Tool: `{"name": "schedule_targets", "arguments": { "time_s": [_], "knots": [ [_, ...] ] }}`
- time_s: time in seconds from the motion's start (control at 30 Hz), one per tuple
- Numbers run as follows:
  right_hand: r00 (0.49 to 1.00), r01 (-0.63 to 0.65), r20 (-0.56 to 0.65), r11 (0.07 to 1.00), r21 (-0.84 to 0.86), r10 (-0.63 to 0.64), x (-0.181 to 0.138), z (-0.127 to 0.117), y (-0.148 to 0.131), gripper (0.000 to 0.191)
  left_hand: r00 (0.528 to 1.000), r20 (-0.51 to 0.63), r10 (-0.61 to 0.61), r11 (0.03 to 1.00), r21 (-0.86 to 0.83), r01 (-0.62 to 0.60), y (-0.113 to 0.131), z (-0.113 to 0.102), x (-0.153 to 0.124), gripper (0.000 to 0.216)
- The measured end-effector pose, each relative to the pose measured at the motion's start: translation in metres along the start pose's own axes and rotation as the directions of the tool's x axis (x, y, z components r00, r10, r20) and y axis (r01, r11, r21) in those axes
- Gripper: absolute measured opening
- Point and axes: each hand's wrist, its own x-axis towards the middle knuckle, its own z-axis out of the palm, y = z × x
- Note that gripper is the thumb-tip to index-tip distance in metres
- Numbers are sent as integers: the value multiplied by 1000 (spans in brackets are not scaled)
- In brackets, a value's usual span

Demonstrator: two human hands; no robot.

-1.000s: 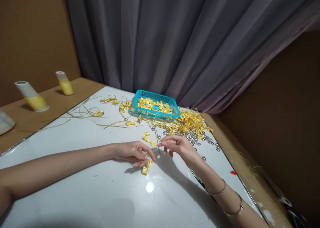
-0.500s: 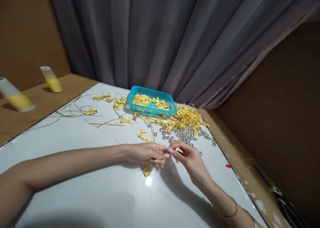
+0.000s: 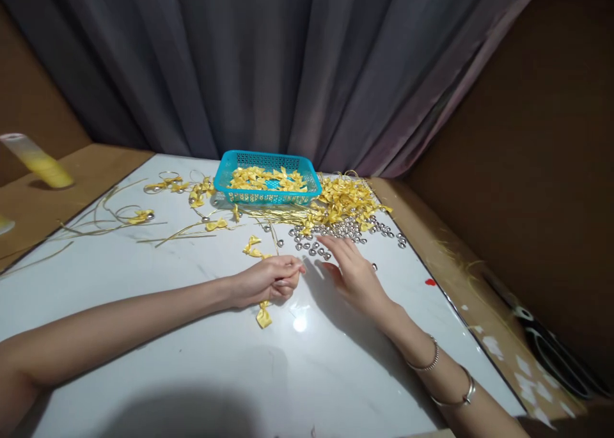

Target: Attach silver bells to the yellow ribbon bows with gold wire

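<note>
My left hand (image 3: 271, 279) is closed, thumb pressed on curled fingers; what they grip, if anything, is hidden. A yellow ribbon bow (image 3: 263, 315) shows just below it, and I cannot tell whether it hangs from the hand or lies on the table. Two more yellow bows (image 3: 253, 245) lie just beyond that hand. My right hand (image 3: 357, 278) is open, fingers reaching toward the near edge of a spread of small silver beads (image 3: 320, 251). A heap of yellow bows with gold wire (image 3: 348, 198) lies behind the beads.
A turquoise basket (image 3: 268, 198) of yellow bows stands at the back. Gold wire strands (image 3: 185, 236) and a beaded bow (image 3: 141, 217) lie left on the white table (image 3: 158, 355). A yellow-wound spool (image 3: 48, 169) stands far left. Black-handled scissors (image 3: 551, 355) lie at right.
My hands were together, fingertips touching; now they are apart. The right hand has opened and moved toward the beads, while the left has closed. The view has shifted right.
</note>
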Motion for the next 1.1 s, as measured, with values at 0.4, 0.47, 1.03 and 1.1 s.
{"name": "schedule_targets", "arguments": {
  "time_s": [0.4, 0.47, 1.03, 1.1],
  "knots": [
    [944, 327, 55, 895, -304, -326, -5, 17, -3, 29, 1000, -4, -11, 999, 51, 12, -12, -1, 2, 17],
    [951, 305, 40, 910, -281, -307, -6, 19, -2, 31, 999, -34, 2, 999, 33, -1, -12, -2, 2, 17],
    [991, -87, 114, 992, 95, 76, -14, 25, -24, 31, 928, -224, 298, 908, 366, -203, -13, 3, -3, 35],
    [988, -98, 128, 991, 87, 87, -14, 25, -25, 29, 917, -218, 335, 866, 455, -208, -16, 4, -5, 36]
  ]
}}
